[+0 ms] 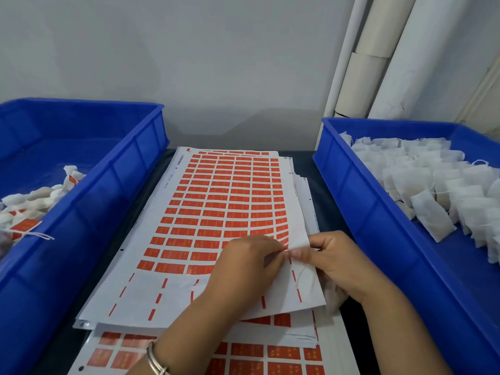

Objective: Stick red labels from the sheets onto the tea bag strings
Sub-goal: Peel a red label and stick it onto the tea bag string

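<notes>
Head view, single frame. Both hands meet at the lower right edge of the top label sheet [216, 212]. Left hand [243, 266] has its fingers [276, 255] curled together in a pinch at the sheet edge, apparently on a red label [284, 246] being lifted; the label itself is mostly hidden, so contact is a judgement. Right hand [335, 255] pinches the lifted right margin of the same sheet and bends it up, with something white, probably a tea bag [334, 296], tucked beneath the palm. Key relation: the label lies directly between the two sets of fingers, its long axis roughly across the sheet, left to right; the left hand is the nearer for peeling, the right for bringing the string. No string is visible at the hands. Counts: two blue bins, left bin [81, 198] with a small heap of labelled bags, right bin [378, 212] with many unlabelled bags, too many to count. Sheets: a stack of several on the surface [324, 190], exact number unclear. One bangle [154, 358] on the left wrist.
</notes>
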### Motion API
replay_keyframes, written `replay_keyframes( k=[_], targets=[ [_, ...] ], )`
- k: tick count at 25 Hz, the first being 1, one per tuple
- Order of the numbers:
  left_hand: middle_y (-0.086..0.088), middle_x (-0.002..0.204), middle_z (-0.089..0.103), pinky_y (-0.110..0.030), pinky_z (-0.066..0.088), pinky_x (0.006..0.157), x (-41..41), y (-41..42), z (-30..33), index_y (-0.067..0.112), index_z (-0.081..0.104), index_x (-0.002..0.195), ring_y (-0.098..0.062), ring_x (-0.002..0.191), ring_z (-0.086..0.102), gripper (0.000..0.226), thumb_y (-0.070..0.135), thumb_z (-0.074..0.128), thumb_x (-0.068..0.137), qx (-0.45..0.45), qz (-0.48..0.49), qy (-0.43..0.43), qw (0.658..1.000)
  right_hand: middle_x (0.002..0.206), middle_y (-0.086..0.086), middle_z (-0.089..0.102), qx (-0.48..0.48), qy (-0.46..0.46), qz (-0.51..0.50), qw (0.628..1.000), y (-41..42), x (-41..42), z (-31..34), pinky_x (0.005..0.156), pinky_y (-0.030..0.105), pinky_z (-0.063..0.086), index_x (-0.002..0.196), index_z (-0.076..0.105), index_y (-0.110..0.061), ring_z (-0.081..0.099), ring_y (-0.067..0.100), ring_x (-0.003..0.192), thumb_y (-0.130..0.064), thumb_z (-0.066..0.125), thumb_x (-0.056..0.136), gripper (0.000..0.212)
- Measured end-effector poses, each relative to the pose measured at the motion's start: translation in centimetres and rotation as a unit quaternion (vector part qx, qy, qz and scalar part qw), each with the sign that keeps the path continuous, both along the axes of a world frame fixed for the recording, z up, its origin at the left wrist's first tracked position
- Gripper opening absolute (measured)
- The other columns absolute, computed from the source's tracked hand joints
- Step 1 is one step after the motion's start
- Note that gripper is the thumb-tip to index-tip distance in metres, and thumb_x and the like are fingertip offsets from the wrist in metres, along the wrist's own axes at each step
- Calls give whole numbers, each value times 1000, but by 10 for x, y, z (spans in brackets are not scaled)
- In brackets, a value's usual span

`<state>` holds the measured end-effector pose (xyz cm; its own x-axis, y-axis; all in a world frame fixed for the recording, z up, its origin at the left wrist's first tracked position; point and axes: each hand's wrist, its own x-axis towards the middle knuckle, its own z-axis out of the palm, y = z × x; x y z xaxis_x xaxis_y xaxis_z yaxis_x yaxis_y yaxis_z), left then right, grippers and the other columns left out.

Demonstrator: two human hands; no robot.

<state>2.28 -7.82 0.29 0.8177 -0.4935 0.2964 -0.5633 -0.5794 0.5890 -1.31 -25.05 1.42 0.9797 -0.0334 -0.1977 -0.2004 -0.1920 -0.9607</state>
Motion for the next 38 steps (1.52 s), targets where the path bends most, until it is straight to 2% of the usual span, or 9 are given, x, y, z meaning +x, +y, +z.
replay_keyframes(
  k=[11,14,17,21,25,29,33,35,38],
  targets=[
    [17,91,63,-4,33,72,0,-3,-3,23,71,98,0,78,50,18,32,59,88,-49,63,-27,996,89,-12,74,-23,-9,0,1000,3,-1,2,66,29,56,93,71,-24,72,13,80,-42,68,65,34],
    [28,80,48,-6,39,61,6,-5,-1,35,56,87,0,71,54,4,33,56,91,-103,154,68,980,87,-14,74,-37,1,-3,999,3,-1,2,62,24,56,91,71,-26,72,10,79,-42,69,63,32],
    [23,77,55,-4,37,46,15,-4,-4,34,51,75,-5,64,60,19,32,51,94,-174,228,172,942,83,-14,74,-70,17,-14,997,2,-1,3,62,24,55,85,71,-24,71,9,75,-41,67,72,22],
    [16,74,60,-4,37,39,22,-2,-11,29,56,81,6,59,61,19,32,45,97,-277,278,284,874,52,-10,56,-80,-22,-86,993,-4,-6,11,46,18,43,77,71,-31,49,5,45,-34,56,91,21],
    [6,76,66,-16,47,51,30,0,-15,25,61,91,-10,65,66,19,31,44,98,-313,294,314,847,53,-3,45,-2,-101,-68,993,-14,-17,29,59,25,43,85,70,-30,43,9,49,-3,46,95,37],
    [6,72,71,-18,51,51,29,1,-5,22,65,84,-10,63,69,15,25,54,94,-392,274,357,802,68,-5,68,-83,-150,-40,984,0,-28,46,66,9,47,89,73,-39,63,2,67,-8,57,90,34],
    [-1,66,71,-24,55,57,18,10,11,13,66,84,-16,65,70,9,14,59,90,-464,227,427,743,80,-10,73,-143,-145,-17,979,21,-27,57,71,12,52,93,67,-40,68,3,82,-11,70,81,32],
    [-5,69,72,-25,56,59,10,16,14,9,66,88,-19,68,71,9,10,57,91,-468,202,446,736,79,-8,72,-146,-145,8,979,34,-25,57,70,14,53,91,68,-38,69,5,78,-7,72,79,33],
    [-7,77,73,-30,56,75,2,23,18,9,68,86,-23,78,70,12,14,58,90,-432,160,455,762,77,-6,71,-143,-149,24,978,53,-21,56,68,17,55,88,66,-36,70,9,74,-2,73,77,36]
  ],
)
